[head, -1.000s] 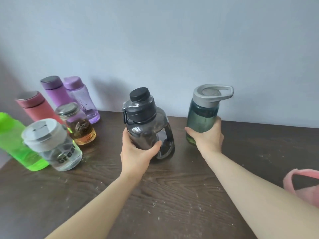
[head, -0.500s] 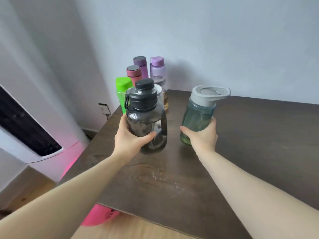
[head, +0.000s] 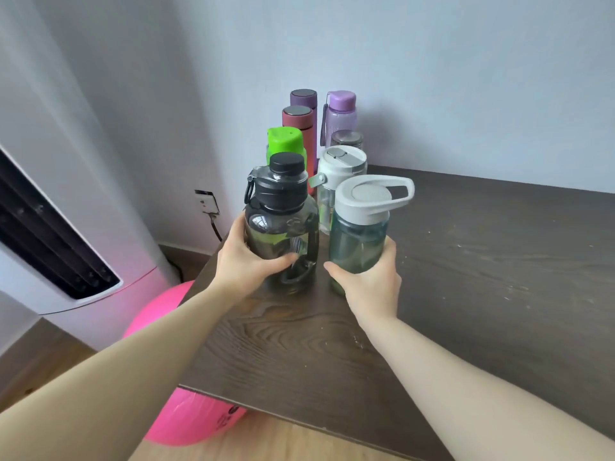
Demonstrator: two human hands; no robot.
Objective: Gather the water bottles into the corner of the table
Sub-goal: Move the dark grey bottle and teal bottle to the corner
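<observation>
Hands held bottles: left hand [head: 248, 266] the dark bottle [head: 283, 224], right hand [head: 369, 282] the teal bottle [head: 361, 234]; best set gently beside the corner group [head: 319, 134].

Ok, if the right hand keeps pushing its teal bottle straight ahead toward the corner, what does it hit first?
Most likely the clear bottle with the white lid, which stands directly behind the teal bottle held by the right hand. The gap between them is hard to judge from this angle.

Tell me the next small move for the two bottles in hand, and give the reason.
Probably ease both forward and set them down against the group. The left hand grips the dark bottle and the right hand the teal bottle, both just short of the white-lidded bottle and green bottle in the corner.
</observation>
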